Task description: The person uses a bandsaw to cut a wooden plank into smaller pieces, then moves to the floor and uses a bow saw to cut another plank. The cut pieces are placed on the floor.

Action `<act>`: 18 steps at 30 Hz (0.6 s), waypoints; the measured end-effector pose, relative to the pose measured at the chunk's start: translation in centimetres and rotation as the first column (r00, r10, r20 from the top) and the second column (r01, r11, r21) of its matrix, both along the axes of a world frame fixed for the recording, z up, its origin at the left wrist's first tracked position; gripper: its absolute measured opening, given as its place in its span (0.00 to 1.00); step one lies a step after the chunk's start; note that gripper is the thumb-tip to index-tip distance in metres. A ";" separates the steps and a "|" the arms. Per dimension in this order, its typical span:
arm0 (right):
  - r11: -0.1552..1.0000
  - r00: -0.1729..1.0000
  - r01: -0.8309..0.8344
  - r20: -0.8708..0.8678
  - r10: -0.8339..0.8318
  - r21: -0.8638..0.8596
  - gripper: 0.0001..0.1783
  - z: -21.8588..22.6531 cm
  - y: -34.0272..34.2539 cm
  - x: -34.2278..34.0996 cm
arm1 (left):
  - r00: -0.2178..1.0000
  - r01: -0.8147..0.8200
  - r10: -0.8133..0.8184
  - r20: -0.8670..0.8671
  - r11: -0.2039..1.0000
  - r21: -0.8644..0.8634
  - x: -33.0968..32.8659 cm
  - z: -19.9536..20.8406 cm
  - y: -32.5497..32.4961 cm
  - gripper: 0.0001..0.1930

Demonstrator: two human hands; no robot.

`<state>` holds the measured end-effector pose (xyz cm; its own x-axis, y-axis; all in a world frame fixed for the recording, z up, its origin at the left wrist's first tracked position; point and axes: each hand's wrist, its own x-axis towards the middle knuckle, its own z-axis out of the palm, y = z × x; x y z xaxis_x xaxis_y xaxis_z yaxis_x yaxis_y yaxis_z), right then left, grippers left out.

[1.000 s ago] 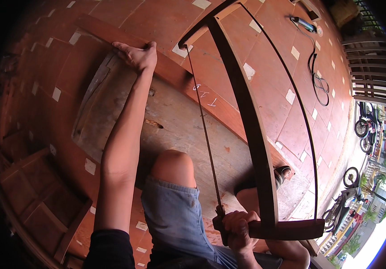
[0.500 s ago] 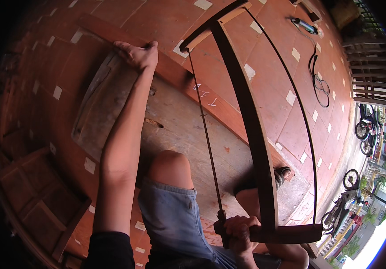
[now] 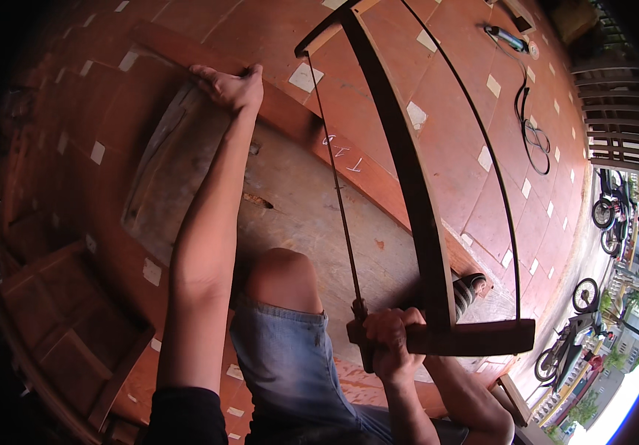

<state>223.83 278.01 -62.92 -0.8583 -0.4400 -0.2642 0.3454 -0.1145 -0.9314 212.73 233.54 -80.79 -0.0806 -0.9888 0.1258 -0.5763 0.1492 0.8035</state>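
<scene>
My right hand (image 3: 393, 345) is closed around the near end of a wooden frame saw (image 3: 402, 144), by the handle where the thin blade joins. The saw stretches away from me, its blade crossing over a long reddish-brown wooden plank (image 3: 370, 180) beside white chalk marks. That plank lies slantwise along the far edge of a worn wooden bench top (image 3: 312, 215). Farther left, my left hand (image 3: 232, 89) presses on the plank, gripping it with the fingers over it and the thumb apart. My knee and sandalled foot (image 3: 470, 289) rest on the bench.
On the tiled floor (image 3: 453, 126) beyond lie a power tool (image 3: 508, 38) and its looped black cord (image 3: 534, 141). A dark wooden panelled piece (image 3: 67, 319) stands at the lower left. Motorbikes (image 3: 575, 334) and a slatted wooden piece (image 3: 620, 119) are at the right.
My right hand has pushed the saw away from me, so its near end sits higher in the picture. My left hand and the plank have stayed in place.
</scene>
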 end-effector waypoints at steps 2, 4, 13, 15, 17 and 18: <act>0.997 1.000 -0.003 -0.029 0.005 0.076 0.19 3.5 3.9 3.0 | 1.000 0.005 -0.005 0.002 1.000 0.020 0.3 0.2 0.3 0.69; 0.996 0.998 0.053 -0.050 -0.050 0.074 0.19 4.4 6.1 5.0 | 0.999 0.036 -0.034 -0.036 0.998 0.056 -0.6 1.4 1.2 0.69; 0.998 0.998 0.056 -0.023 -0.056 0.018 0.16 -5.7 -9.3 -7.3 | 0.999 -0.009 0.013 0.035 0.996 -0.092 -1.1 -0.2 0.5 0.68; 0.996 0.998 0.057 0.015 -0.058 0.066 0.15 -4.0 -7.6 -5.4 | 0.999 -0.010 0.013 0.044 0.997 -0.072 -0.6 -0.5 0.4 0.68; 0.999 0.999 0.044 0.007 -0.044 0.020 0.16 -2.4 -3.1 -2.2 | 0.999 -0.018 0.021 0.039 0.998 -0.063 -0.4 -0.5 0.2 0.68; 0.999 1.000 0.026 -0.001 -0.025 0.031 0.16 -0.8 -0.8 -0.5 | 0.999 -0.013 0.016 0.033 0.998 -0.062 -0.7 -0.5 0.3 0.68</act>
